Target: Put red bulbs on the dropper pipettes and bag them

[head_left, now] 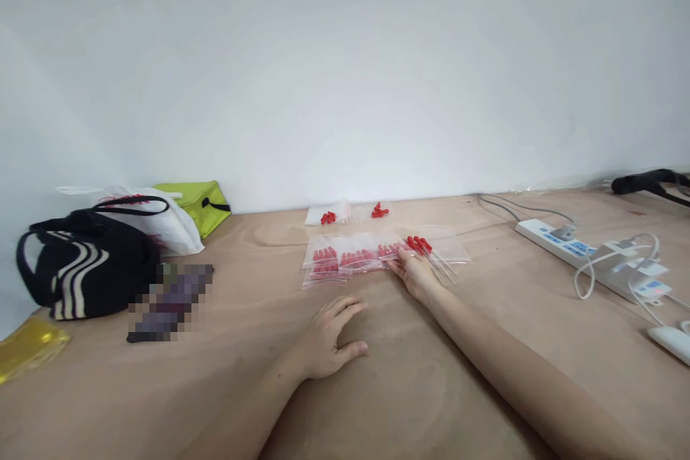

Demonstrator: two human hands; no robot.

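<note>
Several clear zip bags (359,259) with red-tipped pieces inside lie overlapping in a row on the table. My right hand (414,273) is at the right end of the row, its fingers at the edge of a bag; whether it grips the bag is too small to tell. Just beyond its fingers, several red-tipped sticks (423,244) with thin white shafts lie over another clear bag (458,251). My left hand (331,338) rests in front of the row, thumb and fingers apart, holding nothing.
Two small bags with red pieces (328,217) lie behind the row. At left are a black bag (108,259), a white plastic bag (180,230) and a green bag (215,194). A power strip (571,248) with cables lies at right. The wall closes off the back.
</note>
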